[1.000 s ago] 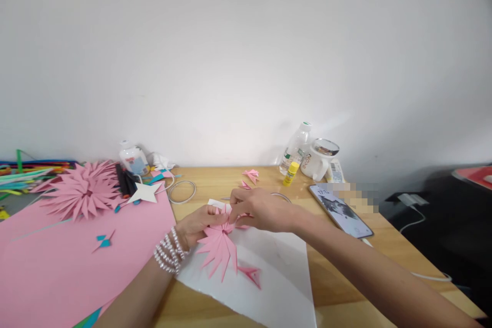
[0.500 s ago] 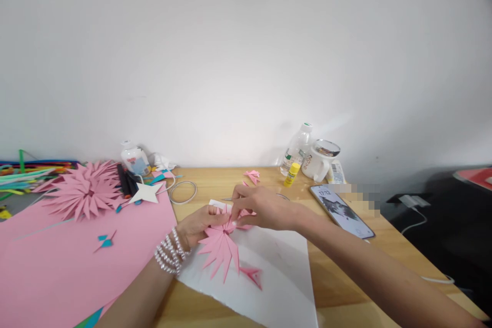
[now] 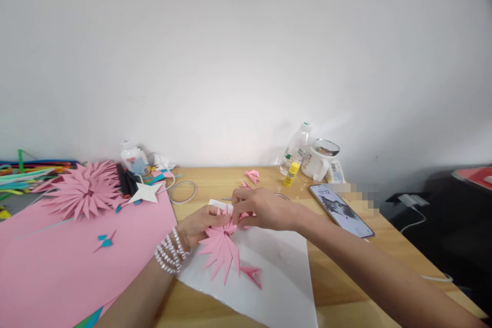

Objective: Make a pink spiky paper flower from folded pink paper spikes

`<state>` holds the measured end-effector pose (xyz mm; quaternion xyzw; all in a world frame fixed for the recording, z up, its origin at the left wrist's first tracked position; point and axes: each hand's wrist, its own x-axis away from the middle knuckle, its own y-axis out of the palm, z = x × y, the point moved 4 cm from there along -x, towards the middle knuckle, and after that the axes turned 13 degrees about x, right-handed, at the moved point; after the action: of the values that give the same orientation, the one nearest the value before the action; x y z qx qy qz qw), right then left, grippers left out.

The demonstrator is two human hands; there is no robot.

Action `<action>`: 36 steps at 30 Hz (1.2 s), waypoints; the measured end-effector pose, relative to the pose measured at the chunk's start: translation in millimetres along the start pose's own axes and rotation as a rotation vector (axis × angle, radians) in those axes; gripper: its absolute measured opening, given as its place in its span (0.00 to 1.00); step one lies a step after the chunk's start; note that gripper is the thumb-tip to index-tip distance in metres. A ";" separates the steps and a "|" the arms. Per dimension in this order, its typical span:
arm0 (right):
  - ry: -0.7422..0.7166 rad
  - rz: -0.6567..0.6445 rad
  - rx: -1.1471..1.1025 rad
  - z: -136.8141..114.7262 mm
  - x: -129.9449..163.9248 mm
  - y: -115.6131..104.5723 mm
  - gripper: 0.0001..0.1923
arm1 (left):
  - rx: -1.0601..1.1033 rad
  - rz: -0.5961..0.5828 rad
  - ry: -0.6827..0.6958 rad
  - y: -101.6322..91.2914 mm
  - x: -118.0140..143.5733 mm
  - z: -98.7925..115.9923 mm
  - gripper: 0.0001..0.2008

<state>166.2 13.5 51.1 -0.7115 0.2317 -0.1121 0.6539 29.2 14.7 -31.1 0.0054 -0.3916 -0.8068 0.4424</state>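
Note:
A half-built pink paper flower [image 3: 222, 249] of pointed folded petals lies on a white sheet [image 3: 277, 271] near the desk's middle. My left hand [image 3: 200, 225], with a pearl bracelet on the wrist, grips its upper left part. Fingers of my right hand [image 3: 261, 208] pinch the petals at the flower's top centre. One loose pink folded petal [image 3: 251, 274] lies on the white sheet just right of the flower. Two more pink petals [image 3: 251, 175] rest farther back on the wood.
A large pink sheet [image 3: 69, 261] covers the left, with a finished pink flower [image 3: 82, 192], a white star [image 3: 145, 192] and coloured strips [image 3: 26, 171]. A phone [image 3: 340, 210], yellow glue stick [image 3: 291, 173], bottle [image 3: 295, 148] and white mug [image 3: 319, 160] stand right; a wire ring [image 3: 182, 191] lies behind.
Both hands stay on the flower with only small finger shifts; the flower has turned slightly under them.

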 end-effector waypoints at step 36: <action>0.163 0.690 -0.439 -10.2 13.4 21.5 0.06 | 0.061 -0.053 0.230 -0.6 0.9 4.7 0.18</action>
<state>169.3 -2.6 29.3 -0.7033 0.5261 0.1096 0.4654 26.5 17.2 -28.0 0.1216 -0.3625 -0.7999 0.4626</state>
